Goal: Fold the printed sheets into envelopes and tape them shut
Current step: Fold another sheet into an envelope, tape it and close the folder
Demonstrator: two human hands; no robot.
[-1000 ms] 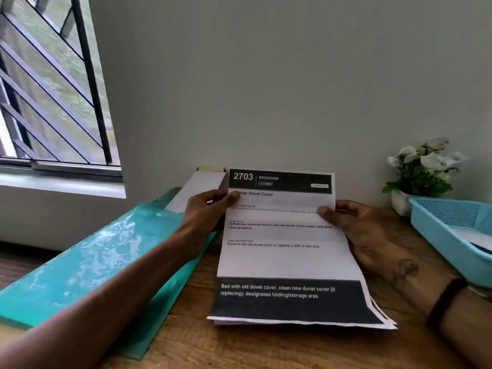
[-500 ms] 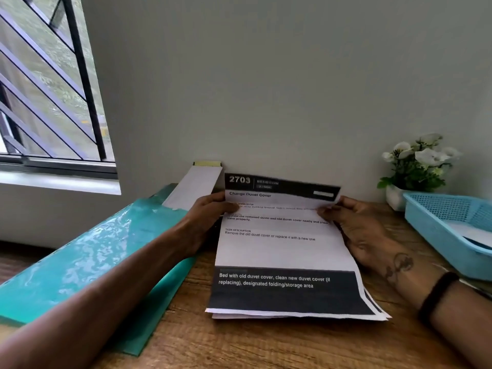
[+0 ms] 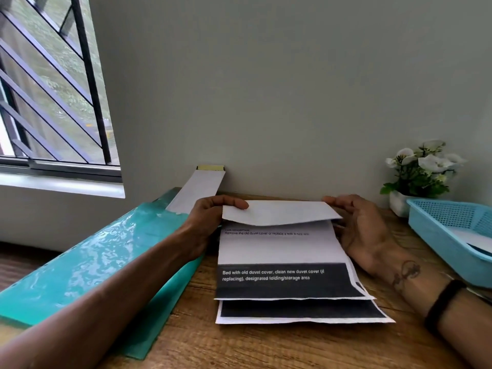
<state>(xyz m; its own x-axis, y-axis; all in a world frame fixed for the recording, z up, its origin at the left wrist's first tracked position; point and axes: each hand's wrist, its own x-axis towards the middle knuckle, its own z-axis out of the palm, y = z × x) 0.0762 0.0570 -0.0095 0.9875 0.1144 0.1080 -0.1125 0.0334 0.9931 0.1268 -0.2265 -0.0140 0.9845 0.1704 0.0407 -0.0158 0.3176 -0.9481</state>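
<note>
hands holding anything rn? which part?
Both hands, left hand and right hand, pinch the top printed sheet by its folded-over far edge, one at each corner.

top sheet (image 3: 279,249): printed, far edge folded toward near side, white back showing
lower sheet (image 3: 300,311): flat beneath, near edge sticking out

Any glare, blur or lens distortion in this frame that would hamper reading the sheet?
Head view: daylight from the window puts bright glare on the teal folder; wide-angle bending curves the window bars; the large white text on the printed sheet reads clearly, the small line above is soft; no harsh shadows.
</note>
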